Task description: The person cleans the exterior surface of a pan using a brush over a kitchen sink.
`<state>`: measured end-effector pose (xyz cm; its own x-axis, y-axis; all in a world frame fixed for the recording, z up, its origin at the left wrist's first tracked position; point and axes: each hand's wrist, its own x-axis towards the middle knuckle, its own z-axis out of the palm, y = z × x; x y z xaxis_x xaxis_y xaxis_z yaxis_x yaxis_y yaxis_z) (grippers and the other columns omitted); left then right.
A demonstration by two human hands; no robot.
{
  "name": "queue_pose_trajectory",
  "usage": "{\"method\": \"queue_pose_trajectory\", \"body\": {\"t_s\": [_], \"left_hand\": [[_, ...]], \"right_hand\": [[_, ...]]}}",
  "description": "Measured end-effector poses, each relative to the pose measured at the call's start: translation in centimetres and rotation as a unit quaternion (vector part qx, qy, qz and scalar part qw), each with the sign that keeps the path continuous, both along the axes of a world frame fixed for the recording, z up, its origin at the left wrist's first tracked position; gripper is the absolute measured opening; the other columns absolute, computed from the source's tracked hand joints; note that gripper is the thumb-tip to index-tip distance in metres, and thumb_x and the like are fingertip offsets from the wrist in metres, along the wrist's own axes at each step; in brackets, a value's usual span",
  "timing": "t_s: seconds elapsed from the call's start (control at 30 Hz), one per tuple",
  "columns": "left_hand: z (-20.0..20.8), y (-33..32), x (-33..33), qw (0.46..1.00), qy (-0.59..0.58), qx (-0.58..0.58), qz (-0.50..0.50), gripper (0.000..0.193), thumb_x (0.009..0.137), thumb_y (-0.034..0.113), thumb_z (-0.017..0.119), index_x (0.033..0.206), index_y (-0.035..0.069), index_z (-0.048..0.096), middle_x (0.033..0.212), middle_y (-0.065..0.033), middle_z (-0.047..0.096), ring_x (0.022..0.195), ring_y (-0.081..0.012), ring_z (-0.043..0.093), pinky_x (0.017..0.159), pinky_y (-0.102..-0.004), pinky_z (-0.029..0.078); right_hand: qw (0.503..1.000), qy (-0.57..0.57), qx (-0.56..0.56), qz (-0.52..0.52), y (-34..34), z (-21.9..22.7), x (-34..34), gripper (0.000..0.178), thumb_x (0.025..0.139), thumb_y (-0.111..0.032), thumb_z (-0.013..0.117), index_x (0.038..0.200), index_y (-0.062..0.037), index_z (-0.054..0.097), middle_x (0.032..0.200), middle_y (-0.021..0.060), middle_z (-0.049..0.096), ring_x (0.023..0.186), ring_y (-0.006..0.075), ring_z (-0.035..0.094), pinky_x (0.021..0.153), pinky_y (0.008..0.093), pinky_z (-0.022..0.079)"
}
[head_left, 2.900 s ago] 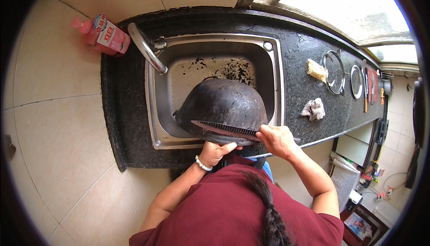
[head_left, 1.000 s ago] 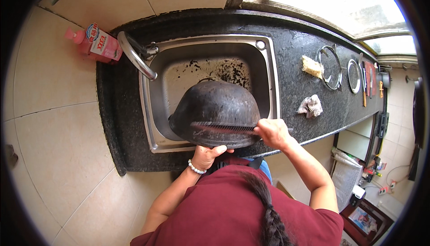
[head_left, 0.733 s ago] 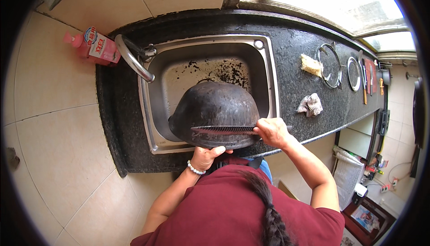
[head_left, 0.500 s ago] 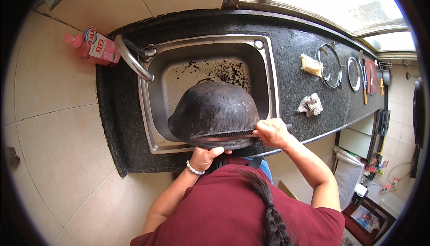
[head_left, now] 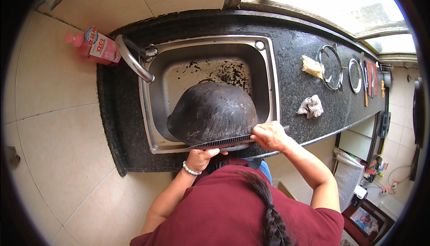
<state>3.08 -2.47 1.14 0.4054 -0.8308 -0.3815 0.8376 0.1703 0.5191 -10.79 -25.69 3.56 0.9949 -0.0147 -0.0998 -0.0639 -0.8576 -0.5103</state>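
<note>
A blackened, round-bottomed wok (head_left: 215, 109) rests tilted over the near part of the sink, its outside facing up and scorched, with patchy scraped marks. My left hand (head_left: 202, 157), wearing a beaded bracelet, is closed on the wok's near rim, thumb on top. In my right hand (head_left: 268, 135) is one end of a long dark toothed strip (head_left: 224, 141), like a comb or serrated blade. It lies along the wok's outer surface close to the rim, its far end near my left thumb. The fingers of my left hand under the rim are mostly hidden.
Black flakes lie in the steel sink (head_left: 179, 73), under a curved faucet (head_left: 134, 62). A pink pump bottle (head_left: 96, 47) stands at the left. On the dark counter to the right are a bristle brush (head_left: 312, 67), a crumpled cloth (head_left: 311, 107), a metal ring stand (head_left: 330, 67) and knives (head_left: 366, 82).
My right hand and the toothed strip have moved slightly down, closer to the wok's rim. My left hand has shifted a little left with the wok's edge.
</note>
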Motion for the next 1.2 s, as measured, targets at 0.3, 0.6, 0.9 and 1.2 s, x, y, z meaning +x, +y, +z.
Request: {"method": "queue_pose_trajectory", "body": {"t_s": [0.3, 0.6, 0.9, 1.2], "left_hand": [[-0.5, 0.1, -0.1, 0.999, -0.009, 0.007, -0.030, 0.048, 0.076, -0.002, 0.063, 0.121, -0.001, 0.048, 0.109, -0.0144, 0.061, 0.096, -0.0278, 0.062, 0.076, -0.0415, 0.057], [-0.7, 0.0, -0.2, 0.999, -0.019, -0.004, -0.033, 0.047, 0.076, -0.003, 0.063, 0.121, -0.002, 0.048, 0.108, -0.0151, 0.061, 0.095, -0.0279, 0.063, 0.075, -0.0414, 0.057], [-0.8, -0.1, -0.2, 0.999, -0.022, -0.012, -0.026, 0.046, 0.077, -0.002, 0.063, 0.120, -0.002, 0.048, 0.108, -0.0152, 0.061, 0.095, -0.0281, 0.063, 0.076, -0.0418, 0.057], [0.0, -0.4, -0.3, 0.999, -0.020, 0.006, -0.026, 0.040, 0.078, -0.003, 0.062, 0.117, -0.002, 0.052, 0.107, -0.0141, 0.062, 0.094, -0.0266, 0.063, 0.078, -0.0396, 0.056]], "right_hand": [[0.999, 0.021, -0.006, -0.023, 0.6, 0.8, 0.1, 0.026, 0.087, -0.028, 0.057, 0.074, -0.0088, 0.046, 0.063, 0.0081, 0.055, 0.056, 0.0290, 0.059, 0.049, 0.0404, 0.046], [0.996, 0.048, -0.013, -0.070, 1.1, 1.8, -0.9, 0.025, 0.087, -0.026, 0.058, 0.073, -0.0081, 0.047, 0.064, 0.0086, 0.055, 0.057, 0.0289, 0.059, 0.049, 0.0399, 0.046], [0.998, 0.033, -0.027, -0.045, 1.7, 2.1, -0.6, 0.026, 0.086, -0.027, 0.059, 0.072, -0.0087, 0.047, 0.062, 0.0072, 0.055, 0.055, 0.0272, 0.059, 0.049, 0.0383, 0.047], [0.996, 0.084, -0.012, -0.037, 2.6, 3.5, 1.1, 0.026, 0.089, -0.028, 0.054, 0.076, -0.0070, 0.048, 0.066, 0.0104, 0.058, 0.060, 0.0306, 0.061, 0.052, 0.0415, 0.047]]}}
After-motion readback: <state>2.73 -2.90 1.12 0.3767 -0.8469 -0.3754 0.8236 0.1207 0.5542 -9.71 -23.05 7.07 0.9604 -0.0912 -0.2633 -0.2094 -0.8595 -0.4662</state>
